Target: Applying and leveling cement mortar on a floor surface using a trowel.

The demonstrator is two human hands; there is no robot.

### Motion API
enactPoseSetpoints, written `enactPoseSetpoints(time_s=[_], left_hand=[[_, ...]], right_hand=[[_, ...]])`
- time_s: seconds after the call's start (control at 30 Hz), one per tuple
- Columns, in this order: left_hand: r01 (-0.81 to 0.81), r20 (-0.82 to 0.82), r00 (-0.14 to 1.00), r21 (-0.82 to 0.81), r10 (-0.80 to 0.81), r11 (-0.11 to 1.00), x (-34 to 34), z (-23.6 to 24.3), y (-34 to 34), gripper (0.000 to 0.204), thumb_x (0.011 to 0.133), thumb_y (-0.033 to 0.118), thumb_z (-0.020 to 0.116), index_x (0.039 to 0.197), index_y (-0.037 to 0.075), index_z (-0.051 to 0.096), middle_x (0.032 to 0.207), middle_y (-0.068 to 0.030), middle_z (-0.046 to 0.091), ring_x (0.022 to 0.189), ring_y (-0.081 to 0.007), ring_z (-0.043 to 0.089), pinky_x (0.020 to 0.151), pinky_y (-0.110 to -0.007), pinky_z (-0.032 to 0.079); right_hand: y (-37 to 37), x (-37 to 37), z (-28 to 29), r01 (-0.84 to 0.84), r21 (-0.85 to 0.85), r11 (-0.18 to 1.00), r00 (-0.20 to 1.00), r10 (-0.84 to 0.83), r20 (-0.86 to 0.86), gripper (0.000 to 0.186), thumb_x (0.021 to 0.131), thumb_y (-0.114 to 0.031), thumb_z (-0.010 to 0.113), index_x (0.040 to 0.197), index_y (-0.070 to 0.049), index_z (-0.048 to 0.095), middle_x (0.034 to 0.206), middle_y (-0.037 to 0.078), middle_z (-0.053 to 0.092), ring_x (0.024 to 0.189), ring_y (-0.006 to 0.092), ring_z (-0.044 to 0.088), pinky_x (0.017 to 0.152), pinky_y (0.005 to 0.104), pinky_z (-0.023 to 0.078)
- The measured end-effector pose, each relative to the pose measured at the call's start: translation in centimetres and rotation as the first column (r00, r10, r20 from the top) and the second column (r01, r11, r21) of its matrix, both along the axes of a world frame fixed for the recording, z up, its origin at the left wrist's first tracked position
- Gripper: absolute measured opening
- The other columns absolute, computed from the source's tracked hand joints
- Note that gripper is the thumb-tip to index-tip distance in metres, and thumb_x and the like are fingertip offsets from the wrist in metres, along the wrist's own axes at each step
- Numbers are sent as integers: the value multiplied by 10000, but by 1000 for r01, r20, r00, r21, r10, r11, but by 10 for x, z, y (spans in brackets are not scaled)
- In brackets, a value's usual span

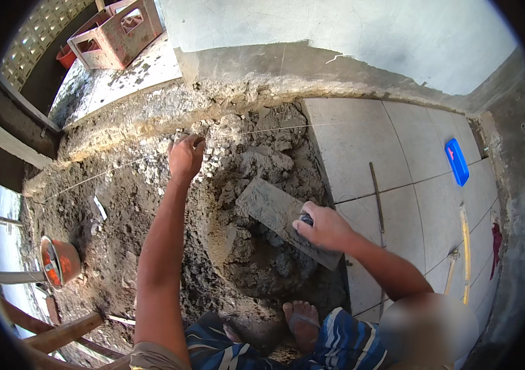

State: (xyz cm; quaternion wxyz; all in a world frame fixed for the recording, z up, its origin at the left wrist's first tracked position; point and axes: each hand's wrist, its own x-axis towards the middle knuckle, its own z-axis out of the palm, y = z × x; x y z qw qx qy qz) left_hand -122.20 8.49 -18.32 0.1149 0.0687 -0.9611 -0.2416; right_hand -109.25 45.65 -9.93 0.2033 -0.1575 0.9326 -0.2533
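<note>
The ground (114, 216) is the largest part of the view, and on the person's left it shows only bare soil and rubble; the tiled floor (367, 154) covers the right side, so the work seems to be partly done; the left part carries no tile, and this appears to be what is left.

Between them, against the tile edge, lies the wet mortar (253, 246); it is grey-brown, lumpy and uneven, with dark hollows, so its levelling seems not yet finished.

The float (278, 211) rests over this mortar, in front of the person; it is a long flat rectangle, grey and smeared, placed diagonally, and its near end reaches toward the tile edge.

The right hand (324, 228) is clenched around the float's dark handle; the left hand (185, 159) has bent fingers near the pale stones and the thin string (275, 129); whether it grasps something, one cannot tell.
</note>
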Motion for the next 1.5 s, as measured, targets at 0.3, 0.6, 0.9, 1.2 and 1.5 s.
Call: enactPoseSetpoints(time_s=[0.3, 0.6, 0.9, 1.2, 1.5], left_hand=[[-6, 64, 998, 117, -1, 993, -4, 1, 3, 253, 937, 313, 634, 1078, 144, 760, 1063, -78, 725, 1042, -271, 668, 1157, -498, 319], [8, -52, 999, 123, -1, 992, -1, 10, 5, 229, 918, 277, 634, 1028, 127, 768, 1010, -81, 729, 993, -270, 675, 1139, -497, 339], [23, 46, 999, 84, -26, 996, 13, 16, 6, 215, 939, 285, 641, 1070, 165, 762, 1087, -85, 720, 1095, -272, 653, 1181, -536, 287], [-3, 21, 1000, 55, 2, 998, 12, 14, 1, 219, 935, 295, 622, 1036, 158, 759, 1070, -91, 718, 1055, -299, 662, 1159, -536, 312], [9, -16, 1000, 100, -8, 995, 3, 4, 14, 215, 930, 291, 636, 998, 130, 761, 1017, -83, 729, 1006, -294, 674, 1152, -525, 313]], right_hand=[[-5, -51, -70, -81, 376, 923, 888, 238, -392, 398, 958, -389, 596, 1174, -55, 590, 821, 168, 715, 727, 360, 724, 636, 498, 577], [-18, -148, -78, 48, 429, 902, 952, 88, -293, 369, 982, -355, 562, 1198, -56, 574, 917, 196, 737, 865, 399, 726, 755, 536, 578], [-39, -193, -69, 359, 370, 857, 929, -291, -228, 404, 943, -356, 595, 1193, -40, 630, 1189, 214, 700, 1100, 386, 675, 938, 502, 536], [-20, -133, -72, 433, 88, 897, 901, -427, -75, 576, 942, -382, 549, 1239, 111, 574, 1099, 319, 686, 831, 394, 728, 800, 476, 571], [-45, -228, -92, 519, -33, 854, 848, -510, 145, 494, 940, -358, 570, 1167, 79, 603, 1067, 301, 697, 840, 375, 735, 769, 461, 580]])
